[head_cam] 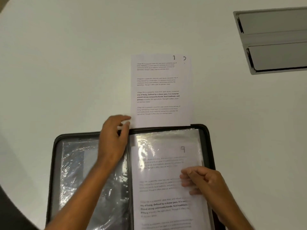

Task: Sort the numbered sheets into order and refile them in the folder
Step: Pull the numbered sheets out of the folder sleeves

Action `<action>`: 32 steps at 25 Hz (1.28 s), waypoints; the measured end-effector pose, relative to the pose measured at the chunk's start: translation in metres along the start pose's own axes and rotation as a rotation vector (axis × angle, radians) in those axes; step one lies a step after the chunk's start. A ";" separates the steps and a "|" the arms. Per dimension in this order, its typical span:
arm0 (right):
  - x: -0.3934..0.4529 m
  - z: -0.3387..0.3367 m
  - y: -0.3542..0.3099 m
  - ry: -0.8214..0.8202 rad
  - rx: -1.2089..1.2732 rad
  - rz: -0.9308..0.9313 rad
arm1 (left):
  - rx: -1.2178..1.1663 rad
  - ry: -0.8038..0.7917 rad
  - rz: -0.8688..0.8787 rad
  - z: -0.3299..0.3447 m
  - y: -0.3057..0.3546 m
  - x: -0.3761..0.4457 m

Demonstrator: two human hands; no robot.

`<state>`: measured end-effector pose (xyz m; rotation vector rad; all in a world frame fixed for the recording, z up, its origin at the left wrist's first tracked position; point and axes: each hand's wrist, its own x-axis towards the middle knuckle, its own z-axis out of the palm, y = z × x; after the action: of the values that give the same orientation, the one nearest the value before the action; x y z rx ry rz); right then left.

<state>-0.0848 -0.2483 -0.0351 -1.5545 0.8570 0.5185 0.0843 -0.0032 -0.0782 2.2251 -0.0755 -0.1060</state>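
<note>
A black folder (206, 138) with clear plastic sleeves lies open near me on the white table. In its right-hand sleeve sits a printed sheet marked 9 (166, 176). A sheet marked 1 (162, 90) sticks out past the folder's top edge onto the table, with another sheet's edge showing beside it on the right. My left hand (114, 138) pinches the lower left corner of the sheet marked 1 at the folder's top edge. My right hand (201, 180) has its fingers curled on the right part of the sleeve over the sheet marked 9. The left-hand sleeve (79, 171) looks crinkled and shiny.
A grey rectangular cable hatch (274, 40) with two flaps is set into the table at the far right. The white table (66, 63) extends to the left and beyond the sheets. Its curved edge runs at the lower left.
</note>
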 end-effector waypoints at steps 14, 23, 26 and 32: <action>-0.039 0.163 -0.044 -0.584 0.032 -0.336 | -0.742 -0.219 -0.796 -0.107 -0.052 -0.132; -0.027 0.239 0.003 -0.483 -0.269 -0.537 | -0.380 -0.173 -0.827 -0.170 -0.091 -0.151; -0.024 0.243 0.009 -0.451 -0.355 -0.611 | -0.225 -0.031 -0.792 -0.160 -0.099 -0.156; -0.007 0.200 0.010 -0.367 -0.416 -0.686 | 0.067 0.109 -0.782 -0.145 -0.105 -0.162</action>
<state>-0.0682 -0.0522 -0.0712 -1.9203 -0.0952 0.4639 -0.0603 0.1900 -0.0649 2.2013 0.8637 -0.4082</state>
